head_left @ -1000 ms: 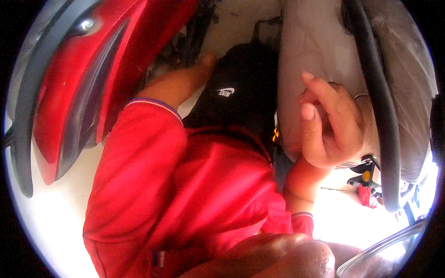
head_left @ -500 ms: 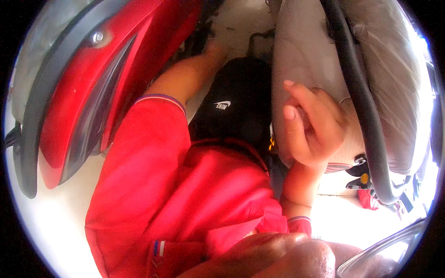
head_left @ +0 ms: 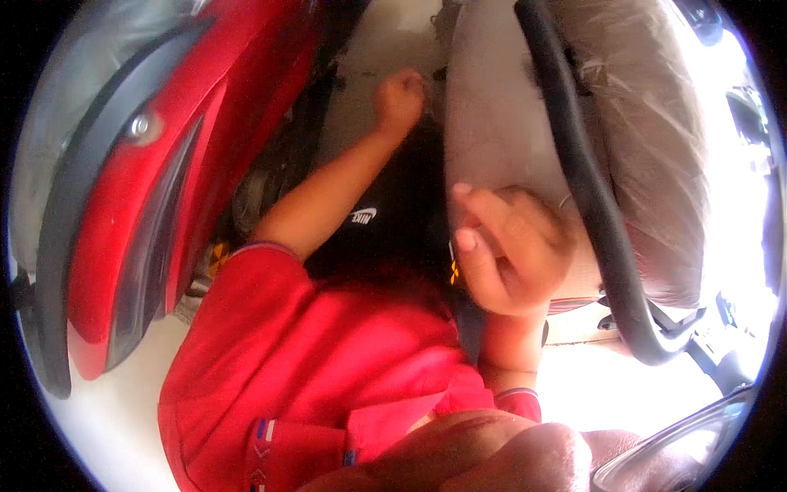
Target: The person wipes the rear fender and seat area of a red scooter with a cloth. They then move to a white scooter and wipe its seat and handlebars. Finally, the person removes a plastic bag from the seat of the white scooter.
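My right hand rests against the side of the grey plastic-wrapped seat, fingers loosely curled and half open, pinching nothing, just beside the black grab rail. My left hand is reached far forward, bunched into a fist low between the red body panel and the seat; whether it grips anything I cannot tell.

The left hand reaches ahead into the gap between the scooter body panel at left and the seat at right. The right hand rests against the seat, just left of the grab rail
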Tool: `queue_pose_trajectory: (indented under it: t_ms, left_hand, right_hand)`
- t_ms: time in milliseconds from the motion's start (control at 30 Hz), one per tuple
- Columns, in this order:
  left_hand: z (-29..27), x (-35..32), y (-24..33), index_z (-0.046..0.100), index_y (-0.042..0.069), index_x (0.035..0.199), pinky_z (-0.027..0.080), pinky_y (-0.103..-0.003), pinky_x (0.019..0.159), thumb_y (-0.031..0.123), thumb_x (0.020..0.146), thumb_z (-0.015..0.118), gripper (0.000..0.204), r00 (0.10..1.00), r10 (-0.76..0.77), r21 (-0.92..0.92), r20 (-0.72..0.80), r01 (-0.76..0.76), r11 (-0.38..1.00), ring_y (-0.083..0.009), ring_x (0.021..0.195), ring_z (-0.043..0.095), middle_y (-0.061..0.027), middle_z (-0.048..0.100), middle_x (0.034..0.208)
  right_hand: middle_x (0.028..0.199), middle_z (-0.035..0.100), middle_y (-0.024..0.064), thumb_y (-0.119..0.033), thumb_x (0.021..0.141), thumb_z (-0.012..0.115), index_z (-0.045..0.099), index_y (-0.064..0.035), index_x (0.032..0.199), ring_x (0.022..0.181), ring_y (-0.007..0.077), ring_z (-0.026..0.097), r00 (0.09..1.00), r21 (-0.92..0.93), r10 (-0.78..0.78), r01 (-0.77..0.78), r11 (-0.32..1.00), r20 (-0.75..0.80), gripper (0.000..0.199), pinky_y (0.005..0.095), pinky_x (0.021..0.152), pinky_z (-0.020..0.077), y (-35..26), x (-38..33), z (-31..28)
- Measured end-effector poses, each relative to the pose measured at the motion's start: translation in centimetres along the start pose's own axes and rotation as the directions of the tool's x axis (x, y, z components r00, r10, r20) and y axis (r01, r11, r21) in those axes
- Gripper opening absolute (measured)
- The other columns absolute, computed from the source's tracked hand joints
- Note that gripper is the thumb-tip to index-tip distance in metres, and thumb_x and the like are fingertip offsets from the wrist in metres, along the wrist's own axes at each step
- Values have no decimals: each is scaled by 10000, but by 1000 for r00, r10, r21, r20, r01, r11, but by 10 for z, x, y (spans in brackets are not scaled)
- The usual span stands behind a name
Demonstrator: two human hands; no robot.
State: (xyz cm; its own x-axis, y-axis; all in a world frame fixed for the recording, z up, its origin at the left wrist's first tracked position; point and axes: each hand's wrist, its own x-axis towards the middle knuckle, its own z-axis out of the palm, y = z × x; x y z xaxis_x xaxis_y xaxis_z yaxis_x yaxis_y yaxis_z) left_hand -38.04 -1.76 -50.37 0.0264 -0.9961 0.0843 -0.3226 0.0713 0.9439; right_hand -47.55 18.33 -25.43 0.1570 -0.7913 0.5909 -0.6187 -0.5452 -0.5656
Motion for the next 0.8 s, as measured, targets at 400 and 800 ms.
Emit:
queue_pose_trajectory:
  t_ms: [400,800]
  left_hand:
    - [-50,-9,357,637,-21,843,507,-398,751,50,757,525,159,271,848,-475,-455,-880,26,-293,824,637,-161,655,847]
    - [-13,-54,356,635,66,679,496,-438,543,191,606,593,150,257,948,-173,186,-941,289,-335,573,630,-175,612,601]
  right_hand:
    - [648,553,89,-56,761,713,690,1,984,525,238,539,1000,-10,-18,18,1000,-17,231,352,501,423,-1,-3,10]
    - [588,449,91,-54,845,477,550,-15,722,495,184,440,648,210,173,-21,978,-742,149,279,485,379,-33,-96,-14]
